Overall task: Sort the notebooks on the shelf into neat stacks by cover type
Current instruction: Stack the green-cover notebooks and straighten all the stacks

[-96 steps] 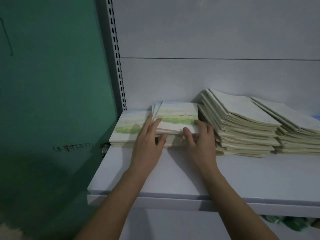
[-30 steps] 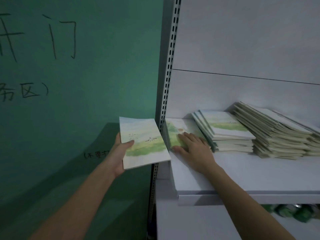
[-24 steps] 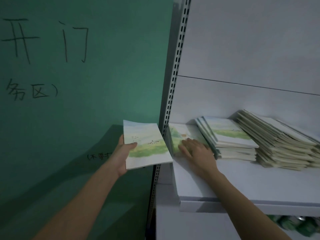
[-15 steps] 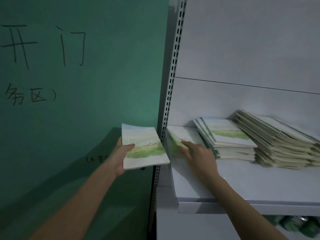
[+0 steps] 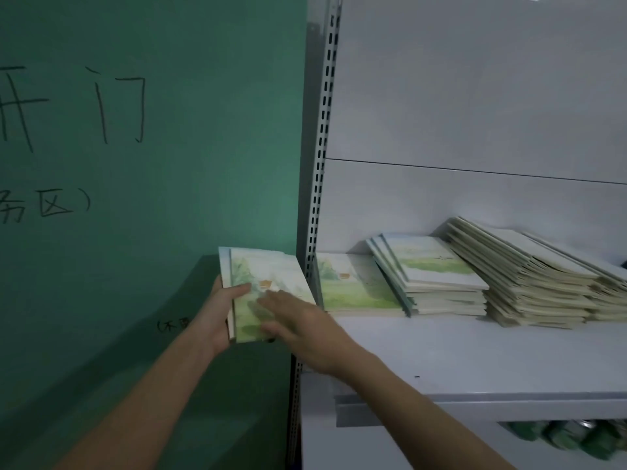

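Notebooks (image 5: pixel 268 293) sit gripped in the left hand (image 5: pixel 217 313), left of the shelf (image 5: pixel 475 361). Right hand (image 5: pixel 298 320) lies flat, fingers straight, on their cover.

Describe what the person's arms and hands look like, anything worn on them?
Both forearms are bare to the frame's edge: no sleeves, gloves, watch, bracelets or rings show on the left hand or the right hand. The right hand's fingers are motion-blurred, so small details cannot be told.

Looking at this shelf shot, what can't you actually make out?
- Head view: right hand is motion-blurred, so its contact with the illustrated notebooks held by the left hand is unclear.
- Cream notebook stack: cut off by the right edge.
- Green items under the white shelf: hidden by the shelf, dark.
- Handwriting on the green wall: covered by the left arm.
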